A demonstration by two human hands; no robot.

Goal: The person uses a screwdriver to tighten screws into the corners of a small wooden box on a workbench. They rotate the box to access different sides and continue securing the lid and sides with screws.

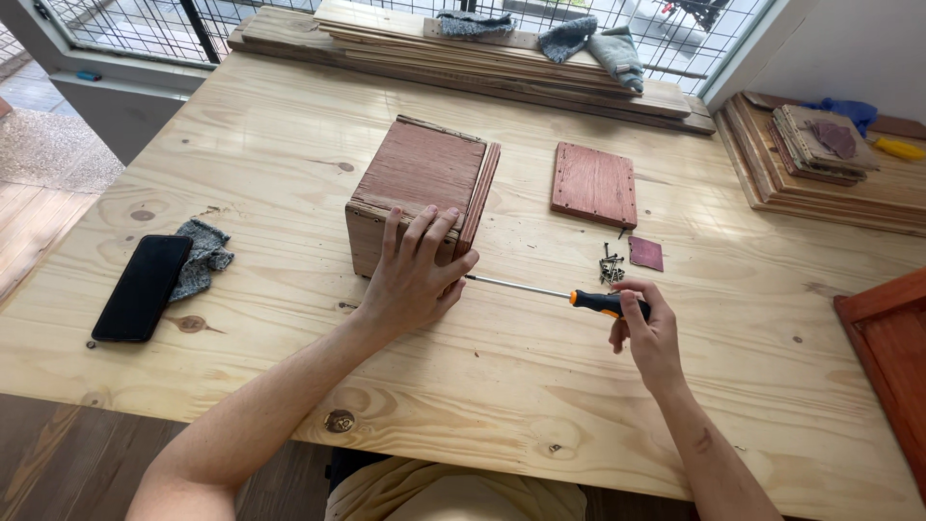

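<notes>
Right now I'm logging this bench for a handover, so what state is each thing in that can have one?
Wooden box: closed on the sides in view, steadied by the left hand.
Screwdriver: held level by the right hand, tip at the box's lower right edge.
Phone: screen dark, lying flat.
Loose panel: flat on the table, unattached.
Screws: loose in a small pile.
Grey glove: crumpled beside the phone.
</notes>
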